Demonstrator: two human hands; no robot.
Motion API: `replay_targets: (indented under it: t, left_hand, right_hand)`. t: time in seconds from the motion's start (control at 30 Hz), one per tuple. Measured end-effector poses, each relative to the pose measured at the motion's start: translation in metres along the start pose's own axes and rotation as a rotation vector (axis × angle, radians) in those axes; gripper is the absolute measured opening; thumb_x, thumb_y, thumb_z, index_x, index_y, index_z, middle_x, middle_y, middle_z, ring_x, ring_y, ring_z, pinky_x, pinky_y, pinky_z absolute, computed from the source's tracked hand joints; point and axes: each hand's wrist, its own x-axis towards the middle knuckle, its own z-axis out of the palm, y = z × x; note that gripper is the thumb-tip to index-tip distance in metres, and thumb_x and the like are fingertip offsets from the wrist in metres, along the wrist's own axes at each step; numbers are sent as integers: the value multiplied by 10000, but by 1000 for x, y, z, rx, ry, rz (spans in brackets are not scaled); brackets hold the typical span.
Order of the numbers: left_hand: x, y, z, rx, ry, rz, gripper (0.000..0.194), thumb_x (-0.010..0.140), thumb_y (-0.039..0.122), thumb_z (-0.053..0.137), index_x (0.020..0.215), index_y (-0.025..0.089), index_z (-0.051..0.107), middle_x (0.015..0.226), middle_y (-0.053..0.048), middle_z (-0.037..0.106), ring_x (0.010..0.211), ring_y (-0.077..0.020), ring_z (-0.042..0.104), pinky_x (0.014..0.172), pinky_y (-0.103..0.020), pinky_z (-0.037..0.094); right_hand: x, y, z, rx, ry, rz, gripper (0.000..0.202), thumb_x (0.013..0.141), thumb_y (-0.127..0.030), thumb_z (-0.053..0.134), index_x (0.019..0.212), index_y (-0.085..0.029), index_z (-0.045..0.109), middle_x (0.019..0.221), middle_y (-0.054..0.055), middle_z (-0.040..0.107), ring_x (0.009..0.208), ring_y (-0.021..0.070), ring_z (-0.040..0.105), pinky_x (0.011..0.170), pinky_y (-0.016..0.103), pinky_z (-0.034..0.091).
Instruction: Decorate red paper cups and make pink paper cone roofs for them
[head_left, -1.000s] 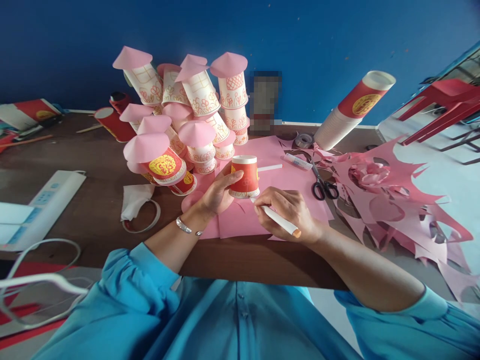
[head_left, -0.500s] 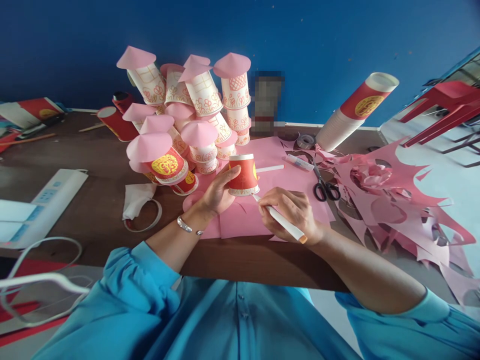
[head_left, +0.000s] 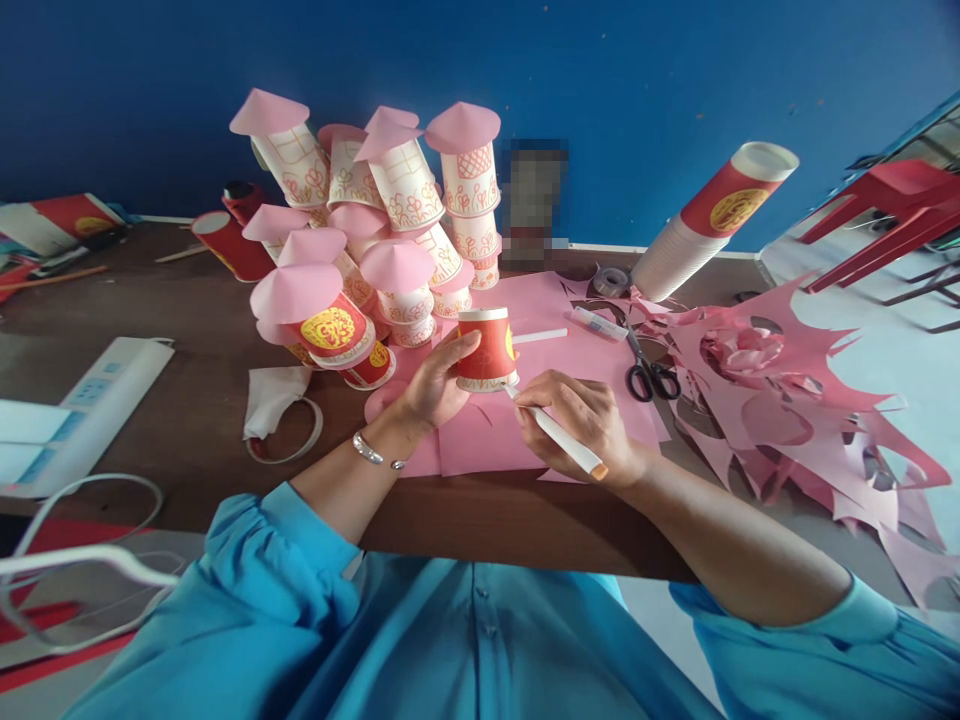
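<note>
My left hand (head_left: pixel 437 385) is wrapped round a red paper cup (head_left: pixel 484 350) with a white band at its top and drawn marks along its lower white band. In my right hand (head_left: pixel 574 420) is a white marker (head_left: pixel 559 438) with an orange end, its tip at the cup's lower right edge. Pink paper (head_left: pixel 480 440) lies under both hands. Behind the cup rests a second white marker (head_left: pixel 541 336). To the left stand several decorated cup towers (head_left: pixel 405 185) with pink paper cone roofs.
Black scissors (head_left: pixel 651 380), a glue tube (head_left: pixel 598 323) and a tape roll (head_left: pixel 611 281) lie right of my hands. Pink paper scraps (head_left: pixel 810 400) cover the table's right side. A leaning stack of cups (head_left: pixel 682 250) stands behind them. A white power strip (head_left: pixel 112 400) is at left.
The marker and my right hand have shifted very slightly at the cup's lower edge. My left hand keeps the cup in the same place.
</note>
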Motion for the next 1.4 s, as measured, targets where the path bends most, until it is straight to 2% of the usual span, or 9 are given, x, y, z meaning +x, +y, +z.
replay_targets:
  t: [0.2, 0.37, 0.5, 0.6, 0.7, 0.97, 1.17, 1.4]
  left_hand:
    - [-2, 0, 1, 16, 2, -11, 432, 778, 504, 794, 1050, 183, 695, 1078, -108, 768, 1203, -361, 687, 1017, -506, 536]
    - [-1, 1, 0, -51, 20, -5, 379, 816, 467, 762, 1059, 185, 692, 1116, -101, 767, 1209, -330, 679, 1020, -467, 532]
    - [-1, 4, 0, -116, 76, -37, 278, 834, 421, 749, 1007, 209, 703, 1085, -61, 768, 1105, -286, 698, 921, -430, 578]
    - [-1, 6, 1, -103, 42, -60, 369, 836, 502, 750, 1065, 216, 711, 1089, -72, 769, 1089, -308, 704, 859, -443, 599]
    - [-3, 5, 1, -62, 26, -46, 483, 807, 541, 784, 1150, 209, 705, 1122, -97, 774, 1151, -338, 701, 897, -461, 599]
    - [-4, 8, 0, -110, 61, -73, 412, 812, 475, 786, 1118, 212, 702, 1088, -79, 774, 1127, -336, 722, 824, -440, 619]
    - [-1, 7, -2, -150, 39, -73, 335, 811, 417, 772, 1067, 212, 702, 1137, -72, 782, 1208, -335, 697, 980, -485, 595]
    - [-1, 8, 0, -149, 12, -76, 428, 797, 441, 774, 1135, 190, 700, 1144, -90, 792, 1260, -351, 683, 1076, -511, 550]
  right_hand:
    - [-2, 1, -1, 29, -54, 42, 154, 869, -74, 559, 914, -220, 548, 745, -19, 681, 577, 111, 631, 534, 229, 411]
    - [2, -1, -4, 56, 8, -13, 179, 872, -52, 579, 955, -209, 563, 767, -5, 697, 594, 121, 659, 531, 233, 439]
    - [4, -3, -5, 77, 60, -55, 206, 895, -58, 609, 1014, -221, 568, 781, -2, 714, 633, 141, 698, 552, 243, 503]
    - [4, -4, -3, 84, 56, -60, 213, 902, -63, 610, 1034, -226, 568, 785, -7, 723, 636, 145, 709, 563, 248, 530]
    - [4, -4, -2, 78, 50, -81, 219, 895, -46, 618, 1025, -213, 563, 772, -6, 724, 624, 143, 710, 553, 248, 526]
    - [5, -4, -3, 68, 54, -103, 233, 908, -61, 611, 1056, -231, 546, 787, -20, 733, 658, 137, 726, 574, 239, 543]
    - [4, -3, -2, 53, 64, -110, 233, 923, -81, 600, 1092, -232, 548, 782, -13, 729, 683, 151, 742, 566, 242, 545]
    - [2, -2, -1, 42, 64, -129, 241, 923, -95, 605, 1120, -223, 551, 792, -2, 729, 687, 163, 737, 601, 258, 570]
